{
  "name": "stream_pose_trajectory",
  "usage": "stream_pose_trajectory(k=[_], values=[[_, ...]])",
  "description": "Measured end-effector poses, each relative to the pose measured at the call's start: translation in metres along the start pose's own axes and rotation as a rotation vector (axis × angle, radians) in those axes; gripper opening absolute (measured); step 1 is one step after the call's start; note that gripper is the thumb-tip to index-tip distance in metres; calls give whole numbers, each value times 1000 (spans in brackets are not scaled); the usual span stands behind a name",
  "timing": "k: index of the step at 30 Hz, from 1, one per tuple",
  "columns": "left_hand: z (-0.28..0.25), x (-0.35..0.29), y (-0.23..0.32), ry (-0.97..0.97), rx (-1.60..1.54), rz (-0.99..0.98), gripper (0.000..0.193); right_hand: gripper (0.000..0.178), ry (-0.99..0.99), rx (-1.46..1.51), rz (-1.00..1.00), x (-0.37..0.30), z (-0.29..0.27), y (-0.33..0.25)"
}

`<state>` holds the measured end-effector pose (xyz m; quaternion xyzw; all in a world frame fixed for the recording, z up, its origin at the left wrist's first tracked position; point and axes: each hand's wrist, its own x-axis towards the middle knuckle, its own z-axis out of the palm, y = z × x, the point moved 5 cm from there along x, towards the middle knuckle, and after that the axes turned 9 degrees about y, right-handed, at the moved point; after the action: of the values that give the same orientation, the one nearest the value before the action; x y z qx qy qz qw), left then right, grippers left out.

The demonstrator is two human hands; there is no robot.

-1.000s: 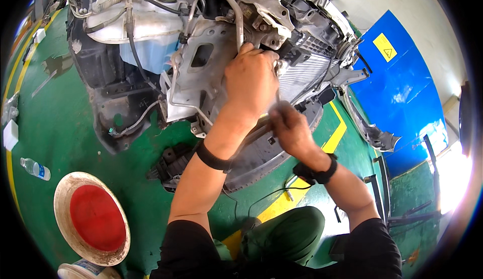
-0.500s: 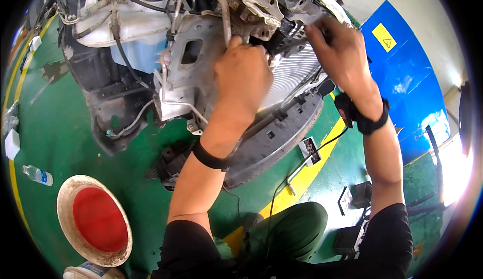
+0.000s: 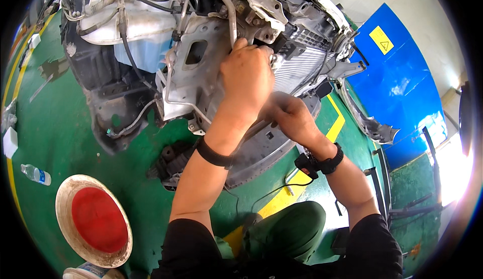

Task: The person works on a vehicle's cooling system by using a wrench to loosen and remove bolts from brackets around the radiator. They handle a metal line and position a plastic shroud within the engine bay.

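My left hand (image 3: 247, 75) is closed in a fist at the stripped front end of a car, just below a bent metal pipe (image 3: 229, 15) and left of the finned radiator (image 3: 289, 75). Whatever it grips is hidden behind the knuckles. Close to that wrist, my right hand (image 3: 294, 120) has its fingers bent together, partly smeared by motion; anything between them cannot be made out. Under both hands lies a long dark plastic panel (image 3: 266, 153). A rusty metal bracket (image 3: 259, 12) sits above my left hand.
A white reservoir (image 3: 131, 22) and dark wheel-arch liner (image 3: 113, 110) are on the left. On the green floor stand a round tub (image 3: 63, 213) with red inside and a plastic bottle (image 3: 36, 174). A blue panel (image 3: 402, 88) stands at right. A metal-ended tool (image 3: 290, 181) lies near my knee.
My right hand has come down and left from the upper right of the radiator to beside my left wrist. My left hand stays at nearly the same place, still closed.
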<state>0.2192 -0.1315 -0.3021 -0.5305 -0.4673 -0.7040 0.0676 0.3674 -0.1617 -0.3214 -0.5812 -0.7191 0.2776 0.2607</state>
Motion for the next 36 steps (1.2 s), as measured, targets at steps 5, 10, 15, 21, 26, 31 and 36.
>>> stream_pose_trajectory(k=[5, 10, 15, 21, 26, 31, 36], values=[[7, -1, -2, 15, -27, 21, 15, 29, 9, 278, -17, 4, 4, -5], [6, -1, 0, 32, 9, 16, 10, 27, -11, 148, 27, 1, -5, -10], [8, -1, -5, 20, -31, 18, 4, 26, 170, -171, -68, -5, -38, -31], [11, -6, 0, 118, -195, -8, 4, 24, 38, -389, -50, 16, -79, -71], [-19, -16, -34, 364, -311, -92, 9, 29, 24, -579, -100, 16, -69, -85], [-13, -15, -75, 374, -858, -756, 20, 26, 121, -516, -168, 4, -56, -70], [-2, -16, -49, 121, -573, -409, 27, 23, 117, -378, -191, 6, -45, -39]])
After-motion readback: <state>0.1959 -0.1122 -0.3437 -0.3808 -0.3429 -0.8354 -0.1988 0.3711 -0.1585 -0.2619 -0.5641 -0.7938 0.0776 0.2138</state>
